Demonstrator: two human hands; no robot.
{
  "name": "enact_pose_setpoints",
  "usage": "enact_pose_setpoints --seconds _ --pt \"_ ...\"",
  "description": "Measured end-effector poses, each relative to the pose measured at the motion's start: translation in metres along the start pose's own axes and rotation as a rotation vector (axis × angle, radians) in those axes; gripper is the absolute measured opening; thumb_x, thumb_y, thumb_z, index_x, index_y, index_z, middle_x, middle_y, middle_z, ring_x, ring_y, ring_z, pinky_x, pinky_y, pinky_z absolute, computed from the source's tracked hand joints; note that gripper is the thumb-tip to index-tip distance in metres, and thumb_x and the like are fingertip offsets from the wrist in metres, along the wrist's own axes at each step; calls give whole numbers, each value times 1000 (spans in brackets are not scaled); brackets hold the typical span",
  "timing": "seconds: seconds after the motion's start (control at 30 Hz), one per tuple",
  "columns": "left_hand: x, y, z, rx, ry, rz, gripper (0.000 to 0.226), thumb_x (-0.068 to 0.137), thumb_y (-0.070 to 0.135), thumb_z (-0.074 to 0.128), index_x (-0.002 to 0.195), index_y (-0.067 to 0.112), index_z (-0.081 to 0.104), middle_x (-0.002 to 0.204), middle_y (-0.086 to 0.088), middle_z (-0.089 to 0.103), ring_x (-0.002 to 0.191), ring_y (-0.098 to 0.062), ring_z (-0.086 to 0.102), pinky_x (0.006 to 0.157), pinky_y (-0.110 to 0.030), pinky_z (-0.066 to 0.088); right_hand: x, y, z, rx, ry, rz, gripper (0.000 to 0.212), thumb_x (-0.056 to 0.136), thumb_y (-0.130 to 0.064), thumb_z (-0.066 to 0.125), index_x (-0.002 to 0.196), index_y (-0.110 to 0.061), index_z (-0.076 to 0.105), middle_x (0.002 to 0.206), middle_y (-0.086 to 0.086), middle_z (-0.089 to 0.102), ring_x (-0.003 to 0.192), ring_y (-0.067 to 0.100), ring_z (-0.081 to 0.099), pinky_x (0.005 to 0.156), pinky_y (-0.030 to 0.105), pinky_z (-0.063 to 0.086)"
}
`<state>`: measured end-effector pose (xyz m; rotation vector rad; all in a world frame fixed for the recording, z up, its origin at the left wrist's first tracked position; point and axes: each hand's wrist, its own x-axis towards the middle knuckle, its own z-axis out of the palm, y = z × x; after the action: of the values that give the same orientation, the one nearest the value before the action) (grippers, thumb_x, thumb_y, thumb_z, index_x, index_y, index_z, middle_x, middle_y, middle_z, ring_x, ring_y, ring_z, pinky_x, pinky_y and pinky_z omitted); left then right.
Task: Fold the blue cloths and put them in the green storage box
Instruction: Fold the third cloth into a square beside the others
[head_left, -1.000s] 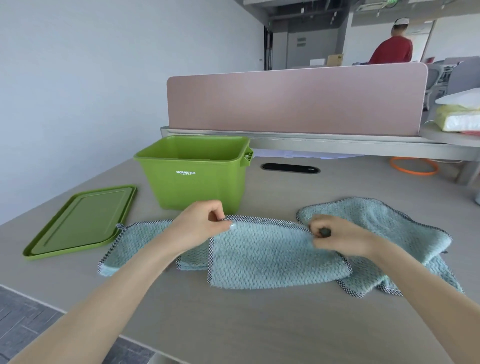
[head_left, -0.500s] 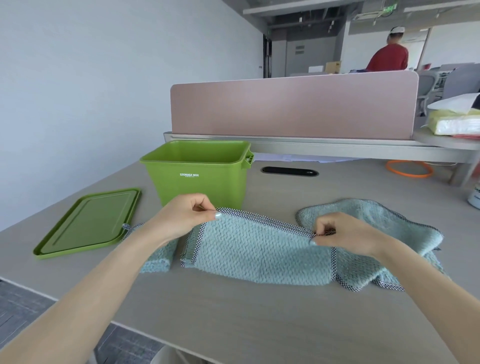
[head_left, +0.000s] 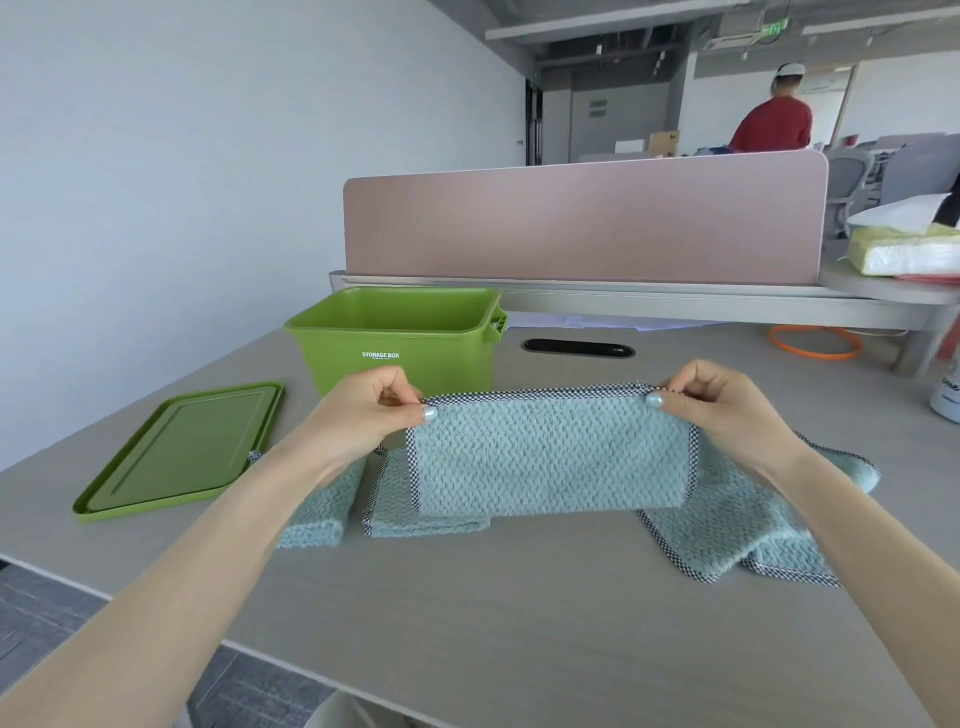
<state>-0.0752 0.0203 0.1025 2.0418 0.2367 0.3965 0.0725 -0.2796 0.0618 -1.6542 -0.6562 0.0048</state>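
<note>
Pinching a folded blue cloth (head_left: 550, 457) by its top corners, both hands (head_left: 363, 410) (head_left: 722, 410) front a green box (head_left: 395, 343) reading "STORAGE BOX"

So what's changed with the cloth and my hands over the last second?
Both hands, left hand and right hand, raised the folded blue cloth off the table and toward the green storage box, keeping their pinch on its top corners. The other cloths, lid and box stayed put.

Open-plan office: desk (head_left: 519, 613), pink divider panel (head_left: 582, 223), swivel chairs (head_left: 847, 182) behind.
</note>
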Motion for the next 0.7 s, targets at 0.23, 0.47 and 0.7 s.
enact_pose_setpoints --seconds 0.23,0.47,0.7 --pt "-8 11 10 -115 -150 -54 21 82 -4 60 72 12 50 88 1 53 69 -4 54 54 -13 48 -16 2 -10 406 -66 148 48 31 -48 91 57 -23 59 57 -6 61 49 5 58 47 15 46" --pt "2 6 41 -38 -445 -221 24 86 0 57 99 20 56 89 -1 50 78 -8 53 54 -18 51 -28 46 -20 111 -16 395 17 81 -28 62 73 -17 52 72 -6 53 79 9 49 77 23 34" --pt "44 -26 105 95 -254 -238 20 87 0 51 99 15 55 81 1 48 72 -9 46 60 -22 40 -9 78 -42 -229 169 412 10 86 -18 63 76 -15 61 79 -3 60 78 14 54 73 24 40"
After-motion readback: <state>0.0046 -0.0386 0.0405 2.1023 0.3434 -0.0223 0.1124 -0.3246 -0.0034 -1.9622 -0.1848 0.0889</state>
